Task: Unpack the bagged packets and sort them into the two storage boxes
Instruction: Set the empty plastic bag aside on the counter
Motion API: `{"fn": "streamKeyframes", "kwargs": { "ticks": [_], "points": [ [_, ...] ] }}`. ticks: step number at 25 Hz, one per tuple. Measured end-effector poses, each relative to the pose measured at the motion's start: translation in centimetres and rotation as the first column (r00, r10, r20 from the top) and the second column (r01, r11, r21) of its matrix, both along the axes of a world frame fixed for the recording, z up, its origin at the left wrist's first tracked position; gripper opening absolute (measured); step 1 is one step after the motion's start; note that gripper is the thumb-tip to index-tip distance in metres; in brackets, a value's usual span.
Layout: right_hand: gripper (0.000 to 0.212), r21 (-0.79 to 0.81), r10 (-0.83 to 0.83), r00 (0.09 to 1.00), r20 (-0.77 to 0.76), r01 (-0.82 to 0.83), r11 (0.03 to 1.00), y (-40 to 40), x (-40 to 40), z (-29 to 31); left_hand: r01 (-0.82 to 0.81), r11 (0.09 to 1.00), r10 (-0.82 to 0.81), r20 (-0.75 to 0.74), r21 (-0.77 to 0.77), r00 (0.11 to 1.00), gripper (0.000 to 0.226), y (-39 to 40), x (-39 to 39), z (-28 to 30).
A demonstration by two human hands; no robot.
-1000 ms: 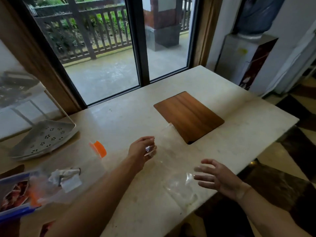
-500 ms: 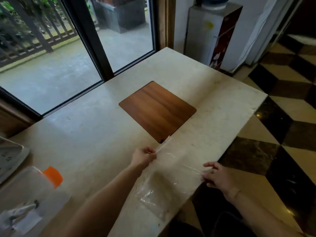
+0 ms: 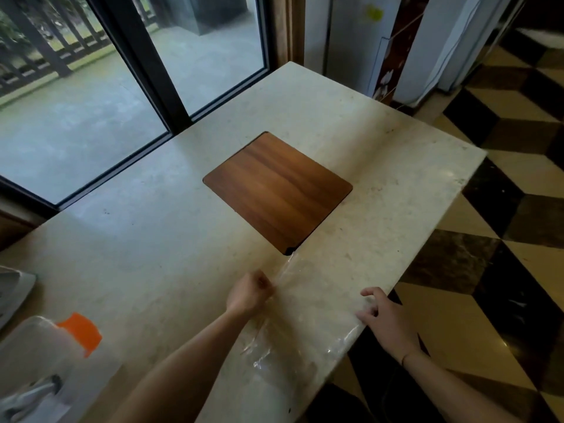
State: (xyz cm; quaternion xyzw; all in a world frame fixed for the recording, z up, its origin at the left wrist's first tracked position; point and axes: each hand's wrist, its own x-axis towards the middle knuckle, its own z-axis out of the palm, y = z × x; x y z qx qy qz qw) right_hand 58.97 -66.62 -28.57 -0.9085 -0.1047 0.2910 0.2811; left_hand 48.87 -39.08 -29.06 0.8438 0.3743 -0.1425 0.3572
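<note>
An empty clear plastic bag (image 3: 308, 312) lies flat on the marble table (image 3: 152, 239) near its front right edge. My left hand (image 3: 248, 293) pinches the bag's left edge with curled fingers. My right hand (image 3: 386, 319) rests at the table's edge with its fingertips on the bag's right side, fingers bent. At the lower left stands a clear storage box (image 3: 39, 361) with an orange latch (image 3: 82, 331); small white packets show inside it. The second box is out of view.
A brown wooden board (image 3: 277, 192) is set into the table behind the bag. A white perforated tray's corner (image 3: 12, 288) shows at the left edge. Glass doors lie beyond the table, a white cabinet (image 3: 360, 41) at the back right, checkered floor to the right.
The view has swung right, so the storage boxes slid out to the left. Both hands came down onto the bag, which now lies spread flat by the table edge.
</note>
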Motion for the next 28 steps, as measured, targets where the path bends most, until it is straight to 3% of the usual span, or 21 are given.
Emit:
{"fn": "streamKeyframes", "kwargs": {
  "ticks": [8, 14, 18, 23, 28],
  "points": [
    [0.040, -0.086, 0.076, 0.997, 0.011, -0.075, 0.993, 0.0, 0.0, -0.6, 0.001, 0.997, 0.001, -0.022, 0.076, 1.000, 0.005, -0.5, -0.1, 0.0],
    [0.047, -0.144, 0.226, 0.959, 0.168, -0.203, 0.968, 0.1, 1.0, -0.4, -0.090, 0.990, 0.086, 0.038, 0.113, 0.996, 0.034, -0.8, -1.6, 1.7],
    [0.054, -0.209, 0.379, 0.855, 0.353, -0.323, 0.923, 1.4, 2.6, 1.1, -0.112, 0.985, 0.097, 0.118, 0.131, 0.988, 0.038, -1.0, -3.7, 2.7],
    [0.059, -0.248, 0.523, 0.742, 0.420, -0.460, 0.853, 4.8, 3.1, 2.9, -0.087, 0.943, 0.048, 0.128, 0.321, 0.991, 0.054, -0.9, -7.5, 3.9],
    [0.073, -0.331, 0.667, 0.566, 0.484, -0.588, 0.738, 9.1, 0.1, 3.7, -0.159, 0.877, 0.088, 0.173, 0.454, 0.981, 0.070, -0.4, -14.6, 5.0]
  ]
}}
